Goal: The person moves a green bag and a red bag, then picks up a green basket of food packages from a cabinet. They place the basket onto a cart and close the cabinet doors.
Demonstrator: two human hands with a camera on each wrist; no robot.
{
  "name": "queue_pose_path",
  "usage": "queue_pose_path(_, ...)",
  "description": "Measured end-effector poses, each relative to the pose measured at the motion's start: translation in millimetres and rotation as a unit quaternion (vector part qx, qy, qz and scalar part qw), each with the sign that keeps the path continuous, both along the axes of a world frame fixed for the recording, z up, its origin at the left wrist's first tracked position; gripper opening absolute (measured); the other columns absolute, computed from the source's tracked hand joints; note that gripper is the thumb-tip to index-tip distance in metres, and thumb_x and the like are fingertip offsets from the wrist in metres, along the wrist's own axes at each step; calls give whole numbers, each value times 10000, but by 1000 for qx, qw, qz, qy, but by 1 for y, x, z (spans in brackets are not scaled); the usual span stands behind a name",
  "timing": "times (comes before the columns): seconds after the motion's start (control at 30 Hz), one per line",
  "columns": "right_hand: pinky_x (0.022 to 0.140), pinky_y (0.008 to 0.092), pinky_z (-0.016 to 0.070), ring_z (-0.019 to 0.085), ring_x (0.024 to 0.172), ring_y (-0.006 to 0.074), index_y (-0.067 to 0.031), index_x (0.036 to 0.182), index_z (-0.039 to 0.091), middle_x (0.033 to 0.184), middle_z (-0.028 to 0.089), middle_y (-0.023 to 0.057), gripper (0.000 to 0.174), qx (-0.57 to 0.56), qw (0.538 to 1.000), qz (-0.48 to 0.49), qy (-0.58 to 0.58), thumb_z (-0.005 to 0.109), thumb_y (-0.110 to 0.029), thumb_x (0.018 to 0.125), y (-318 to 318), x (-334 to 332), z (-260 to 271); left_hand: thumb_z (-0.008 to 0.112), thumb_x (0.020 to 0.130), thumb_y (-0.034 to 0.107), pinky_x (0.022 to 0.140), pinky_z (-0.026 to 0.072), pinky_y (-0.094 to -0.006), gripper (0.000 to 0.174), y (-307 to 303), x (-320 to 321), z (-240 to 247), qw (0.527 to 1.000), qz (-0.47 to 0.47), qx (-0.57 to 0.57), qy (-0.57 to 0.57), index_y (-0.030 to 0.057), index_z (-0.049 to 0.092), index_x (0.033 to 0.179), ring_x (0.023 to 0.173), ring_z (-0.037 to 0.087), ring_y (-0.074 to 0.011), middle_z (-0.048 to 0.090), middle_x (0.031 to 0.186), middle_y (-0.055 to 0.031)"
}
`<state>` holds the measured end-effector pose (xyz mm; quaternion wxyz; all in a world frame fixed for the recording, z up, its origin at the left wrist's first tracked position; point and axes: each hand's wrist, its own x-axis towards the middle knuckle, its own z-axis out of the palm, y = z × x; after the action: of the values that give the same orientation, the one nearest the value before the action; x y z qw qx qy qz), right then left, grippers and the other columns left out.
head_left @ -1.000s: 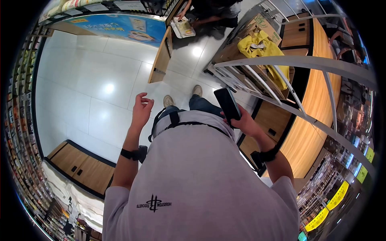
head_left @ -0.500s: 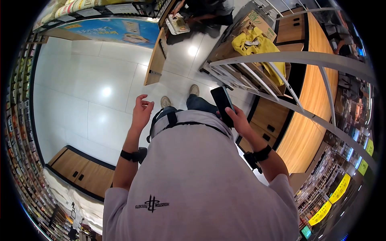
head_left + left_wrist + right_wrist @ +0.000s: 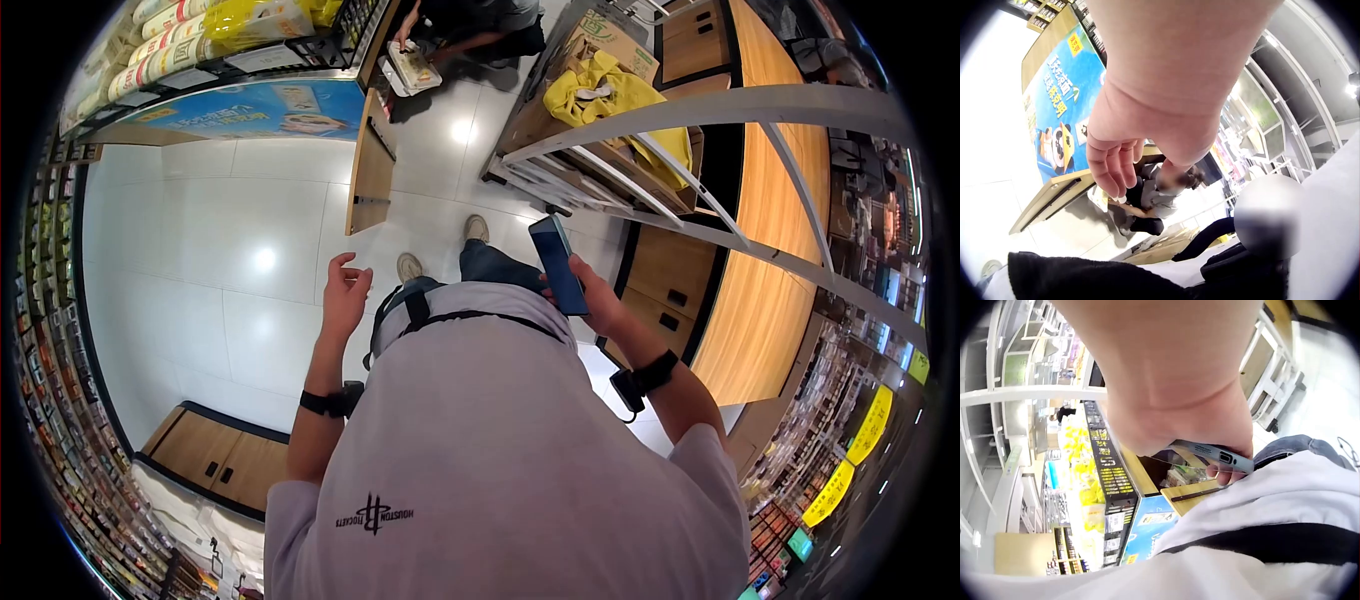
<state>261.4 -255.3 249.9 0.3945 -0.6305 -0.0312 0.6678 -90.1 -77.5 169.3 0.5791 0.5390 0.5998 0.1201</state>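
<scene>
Head view: right hand (image 3: 600, 297) holds a smartphone (image 3: 558, 265) raised, grip curled round it; left hand (image 3: 345, 290) hovers loose, empty. Tapping likely needs a free thumb.

Yellow cloth (image 3: 615, 95) in box (image 3: 612, 38) (cardboard); blue poster (image 3: 250, 108); wooden counter (image 3: 760, 320)

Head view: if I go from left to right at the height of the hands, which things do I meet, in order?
Stocked shelves → white floor → left hand → phone → right hand gripping it → wooden counter.
</scene>
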Motion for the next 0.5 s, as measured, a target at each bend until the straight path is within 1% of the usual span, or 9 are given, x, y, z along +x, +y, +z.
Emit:
queue_pose_path(0.07,818,326,495,587,878,187,-24,1190,471,1055,590,92,555,-31,998,-41,30,354,-512,952,-7,4,-8,610,848,232,679,496,-310,464,2,0,1,1000,-1,-3,-7,53,417,1230,794,587,-183,585,912,-108)
queue_pose_path(0.2,837,333,497,597,866,191,-15,1189,470,1049,595,103,554,-28,998,-60,18,353,-502,952,-22,10,-18,613,846,225,676,494,-308,461,4,0,0,1000,-6,-3,-7,54,419,1228,795,586,-179,585,912,-108)
queue_pose_path(0.27,842,335,497,603,866,191,-12,1189,471,1048,598,115,523,22,997,-68,29,367,-465,949,-33,16,-25,619,844,219,675,490,-304,457,5,-2,-3,1000,-11,-1,-18,55,425,1224,794,586,-180,585,914,-107)
queue_pose_path(0.3,842,335,497,603,866,191,-12,1189,471,1048,598,115,523,23,997,-69,29,367,-465,949,-38,19,-27,619,844,219,675,490,-304,457,6,-2,-3,1000,-12,0,-18,55,425,1224,794,586,-180,585,914,-107)
queue_pose_path(0.37,866,346,489,605,868,194,-6,1179,478,1051,594,122,471,41,994,-85,52,394,-398,931,-47,26,-31,625,839,211,673,486,-297,454,6,-2,-2,1000,-8,-8,-25,53,429,1217,778,587,-177,586,900,-101)
queue_pose_path(0.4,866,346,489,605,868,194,-6,1179,478,1051,594,122,471,41,994,-85,52,394,-398,931,-56,30,-36,625,839,211,673,486,-297,454,6,-3,-3,1000,-8,-8,-25,53,429,1217,778,587,-177,586,900,-101)
queue_pose_path(0.47,893,354,470,601,879,195,7,1185,479,1071,581,118,457,17,999,-39,20,413,-351,907,-72,38,-44,624,839,214,691,483,-303,440,6,-5,-6,999,-35,3,-6,49,440,1202,770,597,-182,597,879,-100)
queue_pose_path(0.5,914,333,434,567,942,188,9,1222,469,1102,562,103,494,47,999,13,-19,455,-317,852,-75,37,-34,624,839,214,691,483,-303,440,6,-6,-9,999,-34,5,-7,49,440,1202,770,597,-182,597,879,-100)
